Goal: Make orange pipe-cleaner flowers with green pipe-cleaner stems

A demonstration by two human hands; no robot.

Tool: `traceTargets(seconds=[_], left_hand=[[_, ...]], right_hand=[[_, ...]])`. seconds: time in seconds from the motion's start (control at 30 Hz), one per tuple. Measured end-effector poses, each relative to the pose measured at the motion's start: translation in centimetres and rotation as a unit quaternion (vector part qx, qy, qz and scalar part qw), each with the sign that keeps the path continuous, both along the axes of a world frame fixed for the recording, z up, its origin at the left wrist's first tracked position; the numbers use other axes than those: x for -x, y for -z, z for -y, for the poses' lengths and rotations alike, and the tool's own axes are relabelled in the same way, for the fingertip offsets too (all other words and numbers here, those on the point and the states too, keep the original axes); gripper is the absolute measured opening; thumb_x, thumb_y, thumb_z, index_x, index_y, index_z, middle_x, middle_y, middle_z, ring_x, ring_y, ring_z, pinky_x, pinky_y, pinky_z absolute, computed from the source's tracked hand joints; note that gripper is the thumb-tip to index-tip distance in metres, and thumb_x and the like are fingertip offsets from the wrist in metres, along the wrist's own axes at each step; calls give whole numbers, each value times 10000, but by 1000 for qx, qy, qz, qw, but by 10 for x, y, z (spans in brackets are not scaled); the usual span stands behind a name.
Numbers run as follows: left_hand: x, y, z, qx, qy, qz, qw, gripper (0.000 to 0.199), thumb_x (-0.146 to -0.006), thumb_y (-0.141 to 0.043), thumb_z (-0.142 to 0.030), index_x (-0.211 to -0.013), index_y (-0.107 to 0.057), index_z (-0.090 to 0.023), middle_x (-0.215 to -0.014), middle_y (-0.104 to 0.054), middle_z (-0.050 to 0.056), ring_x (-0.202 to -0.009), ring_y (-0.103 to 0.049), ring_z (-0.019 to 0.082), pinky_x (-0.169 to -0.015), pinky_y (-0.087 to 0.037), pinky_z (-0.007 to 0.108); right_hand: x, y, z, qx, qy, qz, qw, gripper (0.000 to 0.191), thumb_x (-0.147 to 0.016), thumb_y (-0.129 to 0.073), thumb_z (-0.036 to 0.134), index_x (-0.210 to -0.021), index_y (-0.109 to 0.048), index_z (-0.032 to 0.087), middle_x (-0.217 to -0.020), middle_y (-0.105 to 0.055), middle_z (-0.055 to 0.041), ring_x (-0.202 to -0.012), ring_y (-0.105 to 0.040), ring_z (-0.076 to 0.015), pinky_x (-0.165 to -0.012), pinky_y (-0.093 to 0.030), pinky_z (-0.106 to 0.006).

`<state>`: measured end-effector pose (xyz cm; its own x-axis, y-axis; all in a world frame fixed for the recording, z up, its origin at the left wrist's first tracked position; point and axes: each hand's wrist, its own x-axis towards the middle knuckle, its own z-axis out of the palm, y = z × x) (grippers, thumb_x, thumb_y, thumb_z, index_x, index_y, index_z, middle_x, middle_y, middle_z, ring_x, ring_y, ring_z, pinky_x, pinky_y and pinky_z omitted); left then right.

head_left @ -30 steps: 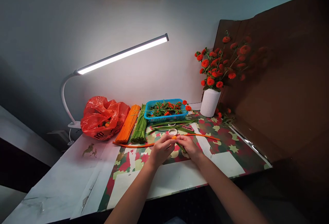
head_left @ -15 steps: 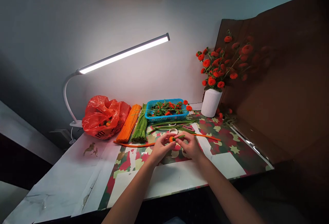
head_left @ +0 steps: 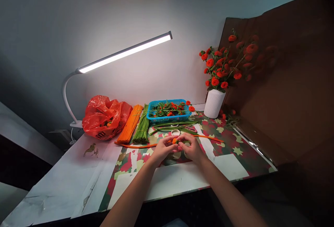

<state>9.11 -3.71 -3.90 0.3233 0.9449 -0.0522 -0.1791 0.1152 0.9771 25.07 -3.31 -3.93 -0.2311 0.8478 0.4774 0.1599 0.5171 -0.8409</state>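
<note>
Patterned table [head_left: 247,155] — bag [head_left: 104,117], orange bundle [head_left: 129,124], green bundle [head_left: 141,128], basket [head_left: 169,119], vase [head_left: 214,104] — perhaps tape roll [head_left: 172,132]

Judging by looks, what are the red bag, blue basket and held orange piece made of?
Red bag: thin, glossy plastic film; it crumples and shines.
Blue basket: probably smooth moulded plastic; its sides look perforated.
Held orange piece: perhaps fuzzy craft fibre, matte; no shine shows, but it's too small to confirm.

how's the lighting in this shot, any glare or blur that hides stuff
Head view: the lamp's light strip is blown out white; head view: glare spots dot the red plastic bag; head view: the rightmost red flowers look dim and smeared against the brown panel; head view: the orange-and-green piece between left hand and right hand shows little detail.
</note>
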Motion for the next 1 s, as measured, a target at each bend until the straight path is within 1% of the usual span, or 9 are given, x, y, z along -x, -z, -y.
traceTargets(seconds=[0.17, 0.33, 0.47, 0.57, 0.67, 0.77, 0.9, 1.0], left_hand=[[0, -5, 1, 1, 3, -24, 1000, 479, -607, -792, -307, -1040, -677, -137, -847, -713, 75, -728, -688, 187, -572, -502, 219], [0, -2, -1, -9, 11, -30, 999, 426, -619, -773, -275, -1010, -682, -131, -827, -708, 71, -684, -673, 160, -555, -497, 208], [0, 1, -4, -16, -2, -24, 1000, 361, -597, -770, -273, -915, -676, -131, -741, -679, 34, -582, -634, 123, -529, -494, 209], [0, 1, -4, -11, -18, -30, 999, 332, -582, -769, -280, -862, -667, -133, -721, -664, 23, -581, -629, 127, -521, -490, 213], [0, -1, -4, -1, -26, -38, 999, 313, -581, -761, -277, -842, -664, -134, -687, -650, 13, -574, -617, 122, -522, -484, 211], [-1, -2, -3, 1, -24, -37, 999, 326, -577, -767, -303, -834, -656, -136, -676, -634, 4, -565, -604, 114, -517, -480, 206], [-1, -2, -1, -10, -30, -31, 999, 336, -597, -765, -389, -782, -626, -145, -706, -607, -6, -574, -591, 104, -520, -484, 206], [-1, -2, 0, -10, -35, -32, 999, 332, -624, -748, -416, -741, -590, -148, -698, -591, -13, -594, -593, 104, -522, -481, 195]], right_hand=[[-1, -1, 1, -1, -20, -11, 1000, 164, -716, -510, 95, -758, -625, 203, -805, -600, -18, -763, -564, -165, -706, -451, -287], [0, 0, 0, 9, -35, -18, 999, 151, -694, -505, 80, -717, -597, 197, -774, -589, -9, -734, -546, -154, -678, -441, -269], [-1, 2, -1, -29, -43, -23, 998, 155, -685, -503, 74, -684, -599, 196, -746, -574, -8, -733, -541, -153, -680, -440, -269], [-1, 3, -2, -49, -48, -24, 997, 180, -673, -495, 63, -660, -610, 200, -764, -565, -11, -764, -549, -157, -704, -442, -278], [-1, 2, -1, -50, -46, -22, 997, 199, -666, -483, 52, -649, -613, 202, -774, -560, -12, -771, -550, -157, -707, -442, -281], [-1, 1, 0, -54, -41, -23, 997, 179, -666, -494, 64, -660, -610, 200, -765, -559, -12, -762, -549, -160, -699, -443, -285], [-2, -2, 2, -49, -40, -5, 998, 65, -693, -595, 130, -680, -596, 193, -754, -565, -8, -755, -549, -163, -692, -444, -284], [-1, -2, 2, -39, -32, 12, 999, 73, -728, -608, 160, -667, -580, 189, -727, -575, -2, -721, -551, -151, -669, -441, -270]])
